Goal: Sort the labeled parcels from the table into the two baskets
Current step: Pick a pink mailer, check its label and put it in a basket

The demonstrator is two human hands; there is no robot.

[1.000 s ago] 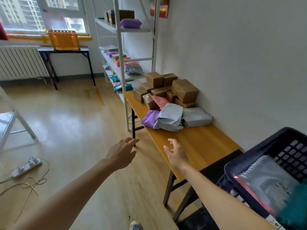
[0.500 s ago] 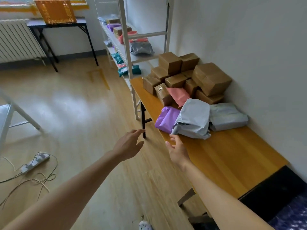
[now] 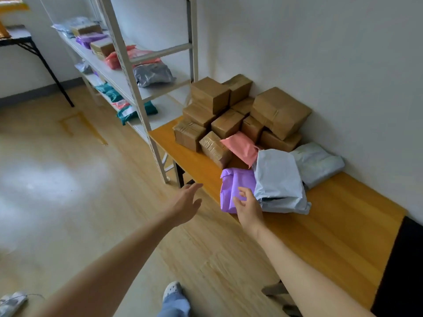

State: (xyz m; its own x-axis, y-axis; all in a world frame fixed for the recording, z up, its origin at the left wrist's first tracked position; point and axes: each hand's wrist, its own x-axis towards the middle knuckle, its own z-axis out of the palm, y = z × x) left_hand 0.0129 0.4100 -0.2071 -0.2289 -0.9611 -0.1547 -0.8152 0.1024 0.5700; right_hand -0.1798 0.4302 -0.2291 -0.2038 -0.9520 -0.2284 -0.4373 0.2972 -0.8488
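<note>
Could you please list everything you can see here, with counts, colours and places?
Cardboard boxes: about ten, brown, stacked at the table's far end against the wall.
Purple mailer: one, purple, near the table's front edge.
Pink mailer: one, pink, leaning against the boxes.
Grey mailers: two, pale grey, one overlapping the purple mailer, the other behind it by the wall.
Table: one, orange-wood top, along the wall.
Shelf rack: one, white, beyond the table, holding mixed boxes and mailers.
Left hand: one, open, over the floor beside the table.
Right hand: one, open, at the purple mailer's near edge.
</note>
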